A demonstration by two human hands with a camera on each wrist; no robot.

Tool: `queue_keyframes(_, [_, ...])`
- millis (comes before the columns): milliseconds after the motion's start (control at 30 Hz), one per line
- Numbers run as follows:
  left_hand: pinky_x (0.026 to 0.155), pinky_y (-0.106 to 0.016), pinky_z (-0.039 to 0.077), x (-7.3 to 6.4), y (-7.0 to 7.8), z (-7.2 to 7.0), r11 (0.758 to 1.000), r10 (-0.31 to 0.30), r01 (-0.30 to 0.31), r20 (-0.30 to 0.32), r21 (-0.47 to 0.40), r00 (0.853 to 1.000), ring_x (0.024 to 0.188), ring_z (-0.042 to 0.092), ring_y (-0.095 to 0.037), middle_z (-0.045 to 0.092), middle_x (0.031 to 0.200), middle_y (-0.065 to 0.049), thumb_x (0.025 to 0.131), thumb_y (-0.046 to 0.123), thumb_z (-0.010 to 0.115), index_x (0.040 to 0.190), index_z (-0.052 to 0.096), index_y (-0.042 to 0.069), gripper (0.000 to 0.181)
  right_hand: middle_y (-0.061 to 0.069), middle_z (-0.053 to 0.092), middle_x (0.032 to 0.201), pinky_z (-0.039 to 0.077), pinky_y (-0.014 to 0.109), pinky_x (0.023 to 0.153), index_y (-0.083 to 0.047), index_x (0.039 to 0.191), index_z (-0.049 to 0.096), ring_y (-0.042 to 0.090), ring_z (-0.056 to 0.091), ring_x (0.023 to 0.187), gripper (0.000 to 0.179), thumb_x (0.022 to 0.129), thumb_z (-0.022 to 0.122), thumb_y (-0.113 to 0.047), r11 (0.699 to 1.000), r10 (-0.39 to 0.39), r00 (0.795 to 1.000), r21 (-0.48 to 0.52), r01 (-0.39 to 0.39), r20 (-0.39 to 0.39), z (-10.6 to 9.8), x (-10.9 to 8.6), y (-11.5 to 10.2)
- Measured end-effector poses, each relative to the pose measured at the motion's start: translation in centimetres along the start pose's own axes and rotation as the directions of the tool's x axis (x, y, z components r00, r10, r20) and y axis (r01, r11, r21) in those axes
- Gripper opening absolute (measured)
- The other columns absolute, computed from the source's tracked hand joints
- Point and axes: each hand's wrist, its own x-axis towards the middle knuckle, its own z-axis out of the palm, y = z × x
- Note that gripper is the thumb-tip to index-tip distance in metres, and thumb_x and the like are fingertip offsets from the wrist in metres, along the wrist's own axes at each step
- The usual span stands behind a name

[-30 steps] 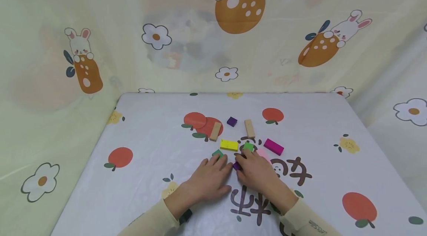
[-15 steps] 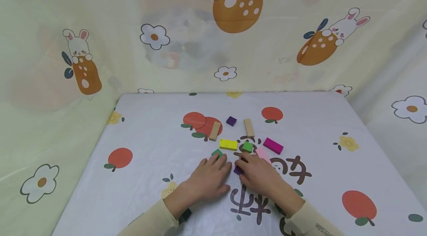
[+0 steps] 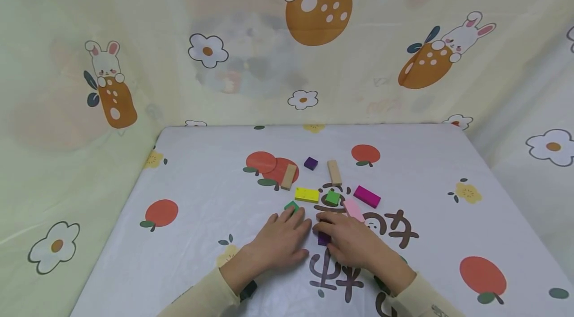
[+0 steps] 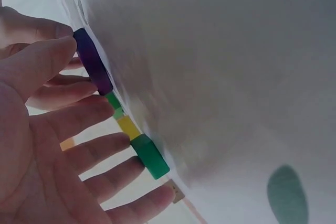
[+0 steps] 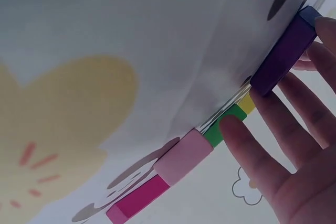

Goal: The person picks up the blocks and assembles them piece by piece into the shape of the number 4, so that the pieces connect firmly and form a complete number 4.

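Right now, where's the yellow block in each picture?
Head: the yellow block lies below and slightly right of centre.
Left wrist: the yellow block is left of centre, a little low, beside the darker green block.
Right wrist: only a sliver of the yellow block shows, right of centre, beside the light green block.
Shared landmark: the long purple block pinched in the right hand.

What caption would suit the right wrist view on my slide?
A right hand holds a purple block, with a green block, a pink block and a magenta block nearby.
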Motion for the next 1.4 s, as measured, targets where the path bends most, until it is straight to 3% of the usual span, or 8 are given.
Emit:
queue_keyframes(400, [0.117,-0.057,0.041,-0.1,0.2,-0.2,1.0,-0.01,0.01,0.016,-0.009,1.0,0.154,0.034,-0.03,0.037,0.166,-0.005,0.095,0.053,0.067,0.155,0.049,0.023,0.069,0.01,0.062,0.144,0.052,0.054,0.107,-0.017,0.134,0.069,0.033,0.06,0.132,0.049,0.086,0.078,-0.015,0.999,0.008,1.0,0.041,-0.009,0.022,-0.2,0.0,0.1])
queue_keyframes(600, [0.12,-0.058,0.036,-0.1,0.4,0.0,1.0,-0.015,0.015,-0.003,0.003,1.0,0.154,0.034,-0.031,0.037,0.167,-0.004,0.095,0.053,0.066,0.155,0.049,0.023,0.069,0.008,0.061,0.146,0.051,0.054,0.107,-0.018,0.134,0.069,0.032,0.059,0.135,0.05,0.085,0.079,-0.018,0.997,0.054,0.998,0.062,-0.055,0.008,-0.4,0.1,0.4])
queue_keyframes(800, [0.12,-0.057,0.036,-0.2,0.8,-0.3,0.999,0.045,-0.046,-0.025,-0.02,0.999,0.154,0.036,-0.03,0.039,0.166,-0.002,0.097,0.053,0.064,0.156,0.048,0.023,0.067,0.006,0.066,0.138,0.053,0.051,0.106,-0.017,0.132,0.07,0.029,0.061,0.131,0.045,0.088,0.078,-0.016,0.993,0.097,0.994,0.072,-0.093,-0.052,-0.9,0.2,1.1])
queue_keyframes(1033, [0.122,-0.053,0.036,-0.1,1.6,0.2,0.99,0.137,-0.136,0.021,-0.039,0.99,0.155,0.034,-0.028,0.03,0.171,-0.001,0.099,0.052,0.061,0.161,0.04,0.024,0.071,0.011,0.069,0.129,0.055,0.051,0.103,-0.012,0.127,0.071,0.032,0.065,0.123,0.038,0.089,0.079,-0.016,0.992,0.122,0.979,0.028,-0.119,-0.163,-1.9,1.0,2.1])
queue_keyframes(1400, [0.121,-0.053,0.037,-0.2,1.7,0.5,0.989,0.143,-0.139,0.065,-0.051,0.988,0.156,0.034,-0.027,0.026,0.172,0.002,0.101,0.056,0.057,0.162,0.035,0.027,0.071,0.015,0.067,0.132,0.056,0.053,0.099,-0.009,0.134,0.068,0.035,0.066,0.118,0.044,0.092,0.077,-0.017,0.985,0.168,0.973,-0.02,-0.173,-0.16,-2.7,3.3,3.7])
